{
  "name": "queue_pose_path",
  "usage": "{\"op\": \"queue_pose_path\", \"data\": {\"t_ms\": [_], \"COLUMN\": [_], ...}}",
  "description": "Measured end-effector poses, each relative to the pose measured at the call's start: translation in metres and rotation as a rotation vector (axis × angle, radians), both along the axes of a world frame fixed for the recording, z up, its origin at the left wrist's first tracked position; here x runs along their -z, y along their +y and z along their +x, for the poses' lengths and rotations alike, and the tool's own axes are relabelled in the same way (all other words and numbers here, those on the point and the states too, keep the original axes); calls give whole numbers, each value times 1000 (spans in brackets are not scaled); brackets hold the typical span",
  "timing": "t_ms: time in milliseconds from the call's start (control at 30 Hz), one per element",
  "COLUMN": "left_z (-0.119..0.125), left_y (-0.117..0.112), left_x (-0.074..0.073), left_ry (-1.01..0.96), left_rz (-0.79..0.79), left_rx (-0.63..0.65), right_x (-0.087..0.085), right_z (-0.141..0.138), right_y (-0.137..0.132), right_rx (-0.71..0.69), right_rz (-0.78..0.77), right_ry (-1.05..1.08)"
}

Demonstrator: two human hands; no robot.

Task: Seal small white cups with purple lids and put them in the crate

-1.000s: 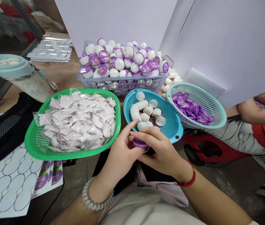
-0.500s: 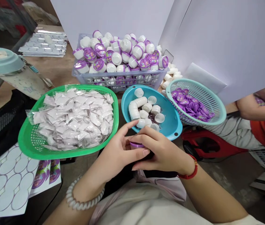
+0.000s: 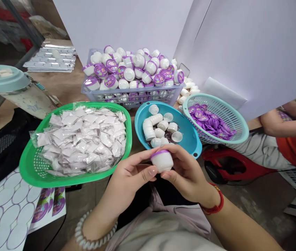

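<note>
Between my two hands is a small white cup with a purple lid (image 3: 162, 161), tilted so its white side faces me. My left hand (image 3: 134, 172) grips it from the left with thumb and fingers. My right hand (image 3: 187, 170) closes on its right side, thumb low and fingers at the lid. Just beyond the hands, a blue basin (image 3: 191, 139) holds loose white cups (image 3: 159, 132) and a short nested stack of them. A pale teal basket (image 3: 243, 129) of purple lids (image 3: 212, 122) stands to its right.
A green basket (image 3: 66, 180) heaped with clear-wrapped white packets (image 3: 85, 139) sits left. Behind, a translucent crate (image 3: 153, 94) is piled with lidded cups. A tumbler (image 3: 9, 87), sticker sheets (image 3: 4, 205) and a black mesh bag (image 3: 9, 143) lie left. Another person's arm (image 3: 289, 122) shows at right.
The lidded cup, mostly covered by my hands before, has been turned so its white side shows. My right hand has moved off the top to the cup's right side.
</note>
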State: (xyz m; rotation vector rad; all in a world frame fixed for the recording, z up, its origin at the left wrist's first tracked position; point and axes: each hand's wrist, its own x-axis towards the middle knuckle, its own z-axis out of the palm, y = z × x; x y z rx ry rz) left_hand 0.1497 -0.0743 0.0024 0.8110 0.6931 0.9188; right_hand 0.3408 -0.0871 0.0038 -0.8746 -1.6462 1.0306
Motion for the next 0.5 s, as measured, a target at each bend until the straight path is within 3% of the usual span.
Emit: {"op": "queue_pose_path", "data": {"t_ms": [100, 300, 400, 500], "left_z": [3, 2, -2, -9], "left_y": [-3, -4, 0, 0], "left_x": [3, 5, 5, 2], "left_ry": [26, 156, 201, 258], "left_rz": [-16, -5, 47, 147], "left_rx": [-80, -124, -152, -243], "right_x": [1, 3, -9, -29], "right_z": [-5, -9, -6, 7], "right_y": [-3, -2, 8, 37], "right_rx": [37, 97, 71, 69], "right_rz": [-10, 2, 44, 176], "right_ry": [21, 13, -110, -241]}}
